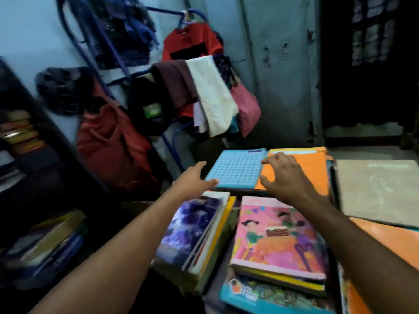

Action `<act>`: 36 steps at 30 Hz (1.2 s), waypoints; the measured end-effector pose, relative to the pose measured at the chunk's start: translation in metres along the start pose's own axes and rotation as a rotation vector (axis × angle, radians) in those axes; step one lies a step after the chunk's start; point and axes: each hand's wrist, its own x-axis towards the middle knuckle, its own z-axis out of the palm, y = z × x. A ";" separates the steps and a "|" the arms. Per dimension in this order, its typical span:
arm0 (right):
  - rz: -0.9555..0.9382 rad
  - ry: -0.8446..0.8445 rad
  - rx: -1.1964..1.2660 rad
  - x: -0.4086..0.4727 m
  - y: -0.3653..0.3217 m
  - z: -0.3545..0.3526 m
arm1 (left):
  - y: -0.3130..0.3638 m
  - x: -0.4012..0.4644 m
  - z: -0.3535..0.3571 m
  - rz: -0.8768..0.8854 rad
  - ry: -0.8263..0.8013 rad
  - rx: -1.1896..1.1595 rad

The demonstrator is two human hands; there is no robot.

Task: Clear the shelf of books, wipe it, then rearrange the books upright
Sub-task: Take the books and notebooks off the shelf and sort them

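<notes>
The dark shelf (34, 141) runs off the left edge, its books (21, 132) a smear of blurred spines. The teal-covered book (272, 300) is cut by the bottom edge, mostly buried under the pink one (278, 236); no titles are readable.

Two bare forearms showing, entering from lower left and lower right of frame. No sleeves, rings or watch showing on left hand (196, 181) or right hand (283, 175).

Blue checked book (235, 171); orange folder (313, 171).
</notes>
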 end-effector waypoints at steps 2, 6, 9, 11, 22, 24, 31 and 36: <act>-0.155 -0.084 0.059 -0.009 -0.055 0.012 | -0.025 -0.045 -0.022 0.018 0.024 -0.046; -0.468 -0.321 0.205 -0.041 -0.210 0.055 | -0.128 -0.137 -0.082 -0.098 0.251 -0.095; -0.622 -0.470 0.256 -0.067 -0.309 0.101 | -0.231 -0.202 -0.111 -0.298 0.379 -0.065; -0.651 -0.580 0.275 -0.084 -0.361 0.136 | -0.304 -0.248 -0.120 -0.458 0.400 -0.001; -0.808 -0.779 0.145 -0.118 -0.498 0.273 | -0.485 -0.337 -0.096 -0.734 0.877 0.169; -0.864 -0.861 0.200 -0.128 -0.523 0.295 | -0.499 -0.340 -0.101 -0.898 1.167 0.028; -0.390 -0.755 0.519 -0.151 -0.562 0.376 | -0.527 -0.335 -0.104 -1.032 1.035 -0.223; -0.146 -0.652 0.700 -0.145 -0.566 0.383 | -0.529 -0.341 -0.097 -1.009 0.997 -0.215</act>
